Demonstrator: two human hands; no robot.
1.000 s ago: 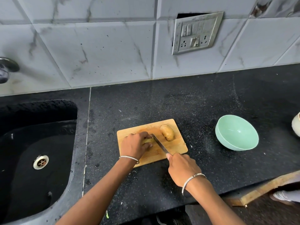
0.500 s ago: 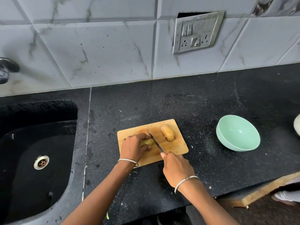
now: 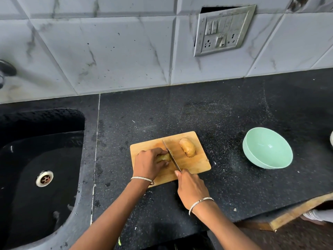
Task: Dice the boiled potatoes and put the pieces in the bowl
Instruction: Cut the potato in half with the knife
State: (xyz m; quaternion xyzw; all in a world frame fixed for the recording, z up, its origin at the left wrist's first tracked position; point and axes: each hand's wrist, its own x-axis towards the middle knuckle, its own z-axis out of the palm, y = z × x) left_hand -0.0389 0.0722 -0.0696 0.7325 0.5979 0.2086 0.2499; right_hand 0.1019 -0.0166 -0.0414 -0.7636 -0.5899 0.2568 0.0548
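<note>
Wooden cutting board (image 3: 195,166) lies on the black speckled counter (image 3: 225,114), between the dark sink (image 3: 41,156) on the left and the mint-green bowl (image 3: 266,152) on the right, which stands well apart from the board

The left hand (image 3: 147,165) rests on the board's left half with its fingers curled down over the yellow potato (image 3: 164,157). Only a small part of that potato shows, between the fingertips (image 3: 164,152) on its far side and the thumb on its near side; the palm hides the rest. The knife (image 3: 171,155) runs slantwise across the board, tip pointing away from the person. Its blade stands against the exposed right end of the yellow potato, just beside the left fingertips.

The right hand (image 3: 191,190) grips the knife at the board's near edge, fingers wrapped shut round the handle, which is hidden inside the fist. One finger lies forward toward the base of the blade.

A brown-skinned potato (image 3: 187,149) lies whole on the board's right half, right of the blade and not touching it. No pieces show in the bowl. Each wrist wears a thin silver bangle, and a switch plate (image 3: 223,29) sits on the tiled wall above
</note>
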